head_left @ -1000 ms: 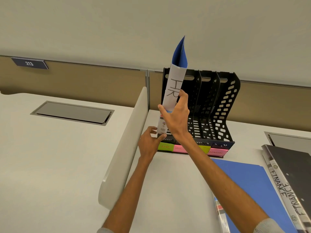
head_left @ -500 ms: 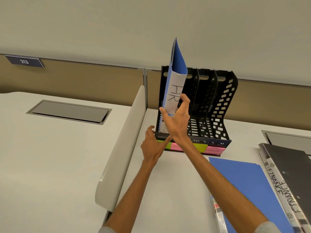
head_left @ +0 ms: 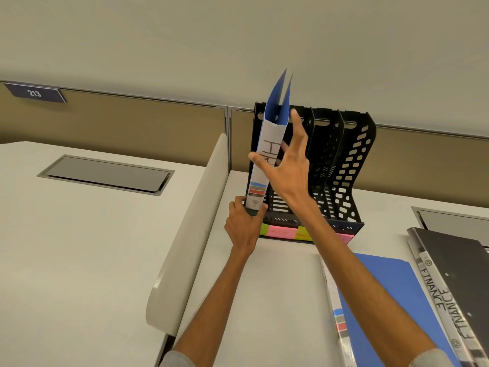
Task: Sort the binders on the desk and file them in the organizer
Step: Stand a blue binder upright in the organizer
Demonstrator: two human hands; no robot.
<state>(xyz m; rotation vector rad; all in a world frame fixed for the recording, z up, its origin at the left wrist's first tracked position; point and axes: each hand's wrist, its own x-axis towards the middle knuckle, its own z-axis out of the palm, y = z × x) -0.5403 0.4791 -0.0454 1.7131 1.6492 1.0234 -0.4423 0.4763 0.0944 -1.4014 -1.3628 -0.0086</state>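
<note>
A blue binder (head_left: 268,133) with "HR" on its white spine stands upright in the leftmost slot of the black perforated organizer (head_left: 352,165), its covers fanned apart at the top. My left hand (head_left: 244,226) grips the bottom of the spine at the organizer's front left corner. My right hand (head_left: 287,170) is in front of the spine with fingers spread, only the thumb touching the spine's edge. The other slots look empty.
Coloured sticky labels (head_left: 280,231) line the organizer's front. A blue binder (head_left: 383,282) lies flat at the right, beside a black binder (head_left: 455,271) marked "FINANCE". A rounded white divider (head_left: 190,234) runs along the left of the desk. A grey cable hatch (head_left: 105,173) sits in the neighbouring desk.
The HR binder has gone down into the leftmost slot and stands straighter. My right hand has loosened from a grip to spread fingers. My left hand has closed on the spine's bottom.
</note>
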